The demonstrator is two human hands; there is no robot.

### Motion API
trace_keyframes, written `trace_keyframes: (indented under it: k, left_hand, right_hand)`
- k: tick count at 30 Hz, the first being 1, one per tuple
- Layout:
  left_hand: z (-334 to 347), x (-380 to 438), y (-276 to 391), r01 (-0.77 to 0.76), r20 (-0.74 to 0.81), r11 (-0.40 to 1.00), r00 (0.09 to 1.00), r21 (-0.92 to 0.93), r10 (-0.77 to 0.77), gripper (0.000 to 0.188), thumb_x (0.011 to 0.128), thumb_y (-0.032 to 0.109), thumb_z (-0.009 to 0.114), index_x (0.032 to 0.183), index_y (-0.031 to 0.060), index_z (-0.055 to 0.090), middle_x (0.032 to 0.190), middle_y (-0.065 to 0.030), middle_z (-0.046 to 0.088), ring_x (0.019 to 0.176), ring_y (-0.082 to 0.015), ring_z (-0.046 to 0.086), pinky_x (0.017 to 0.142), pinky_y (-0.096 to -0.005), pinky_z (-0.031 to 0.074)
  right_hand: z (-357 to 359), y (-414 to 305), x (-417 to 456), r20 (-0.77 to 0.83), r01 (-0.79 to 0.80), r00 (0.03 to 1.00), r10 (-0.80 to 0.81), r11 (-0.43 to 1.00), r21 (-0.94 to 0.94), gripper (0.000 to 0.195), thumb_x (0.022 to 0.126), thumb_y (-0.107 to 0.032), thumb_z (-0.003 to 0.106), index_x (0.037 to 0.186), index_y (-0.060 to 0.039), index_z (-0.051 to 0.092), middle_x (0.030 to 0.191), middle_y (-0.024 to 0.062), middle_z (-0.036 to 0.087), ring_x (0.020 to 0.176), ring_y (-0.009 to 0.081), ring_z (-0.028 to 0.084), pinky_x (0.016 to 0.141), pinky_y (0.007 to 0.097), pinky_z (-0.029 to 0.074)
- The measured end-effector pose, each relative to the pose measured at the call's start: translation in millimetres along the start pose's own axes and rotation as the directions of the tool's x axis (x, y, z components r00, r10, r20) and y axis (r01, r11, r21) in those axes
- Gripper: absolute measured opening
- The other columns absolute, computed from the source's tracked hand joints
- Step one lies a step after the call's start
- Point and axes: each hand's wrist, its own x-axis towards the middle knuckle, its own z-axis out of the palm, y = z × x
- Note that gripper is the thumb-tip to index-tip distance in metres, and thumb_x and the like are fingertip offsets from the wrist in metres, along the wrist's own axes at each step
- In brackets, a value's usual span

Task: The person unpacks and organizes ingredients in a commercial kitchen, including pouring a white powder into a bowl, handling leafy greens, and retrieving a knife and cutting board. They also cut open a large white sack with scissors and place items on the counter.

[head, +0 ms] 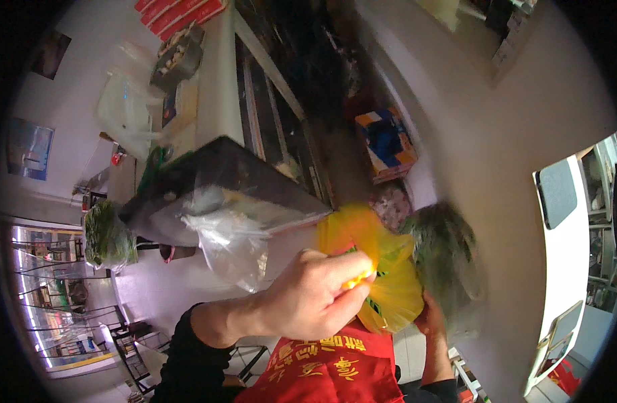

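My left hand [323, 297] is closed around the gathered top of a yellow plastic bag [396, 297]. The bag is bunched and bears green print; its contents cannot be made out. Against the bag's right side rests my right hand [430, 317], its fingers partly hidden behind the plastic. A red apron [328, 362] with yellow writing hangs below both hands. Left of the bag, a clear plastic bag [238, 247] hangs from the end of a dark counter [228, 171].
Bundled leafy greens [444, 247] stand beside the wall at right. Beyond them sits a blue and orange carton [386, 143]. A metal container [177, 58] is on the counter, and wrapped greens [107, 234] are at far left. A white opening ledge [565, 262] lies right.
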Motion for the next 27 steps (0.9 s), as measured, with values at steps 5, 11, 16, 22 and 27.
trace_keyframes:
  k: [5,11,16,22,27]
  left_hand:
    - [16.6,43.5,-35.5,0.091,-0.201,0.995,0.975,-0.039,-0.097,0.020,0.079,0.001,0.059,0.098,-0.0023,0.053,0.072,-0.0139,0.057,0.057,-0.0188,0.060,0.048,-0.0274,0.043]
    - [34.1,93.2,-131.1,0.448,-0.197,0.883,0.887,0.141,-0.418,0.047,0.080,0.005,0.057,0.122,-0.0036,0.038,0.105,-0.0263,0.050,0.095,-0.0410,0.050,0.083,-0.0451,0.042]
    - [7.9,128.6,-216.5,0.649,-0.375,0.744,0.738,0.162,-0.561,0.054,0.077,0.006,0.058,0.126,-0.0026,0.037,0.112,-0.0250,0.047,0.100,-0.0401,0.048,0.086,-0.0460,0.039]
    - [-3.9,181.0,-282.5,0.646,-0.579,0.733,0.687,0.211,-0.439,0.048,0.072,0.007,0.063,0.117,-0.0002,0.048,0.109,-0.0221,0.048,0.103,-0.0393,0.046,0.088,-0.0467,0.038]
    - [-8.2,198.3,-316.3,0.781,-0.628,0.620,0.523,0.081,-0.576,0.044,0.073,0.012,0.063,0.113,0.0012,0.051,0.105,-0.0204,0.048,0.108,-0.0407,0.042,0.089,-0.0496,0.037]
  right_hand:
    - [12.3,-22.3,74.2,-0.088,0.052,0.994,-0.063,0.991,-0.126,0.053,0.085,-0.023,0.060,0.132,-0.0068,0.041,0.121,0.0086,0.054,0.108,0.0235,0.053,0.086,0.0395,0.045]
    - [53.9,-54.2,287.3,0.091,0.162,0.986,-0.143,0.953,-0.257,0.048,0.082,-0.016,0.061,0.126,-0.0029,0.044,0.112,0.0109,0.058,0.101,0.0256,0.057,0.082,0.0378,0.047]
    - [156.0,-90.3,403.0,0.108,0.036,0.994,0.017,0.882,-0.469,0.047,0.082,-0.016,0.060,0.124,-0.0028,0.045,0.111,0.0114,0.058,0.100,0.0262,0.057,0.082,0.0381,0.047]
    - [235.9,-100.6,492.5,0.144,-0.054,0.974,0.176,0.794,-0.605,0.044,0.083,-0.016,0.059,0.123,-0.0026,0.045,0.110,0.0120,0.057,0.099,0.0269,0.057,0.081,0.0384,0.047]
    - [269.0,-89.7,522.1,0.146,-0.113,0.947,0.285,0.723,-0.682,0.043,0.083,-0.016,0.058,0.122,-0.0025,0.046,0.110,0.0125,0.057,0.099,0.0274,0.057,0.081,0.0387,0.047]
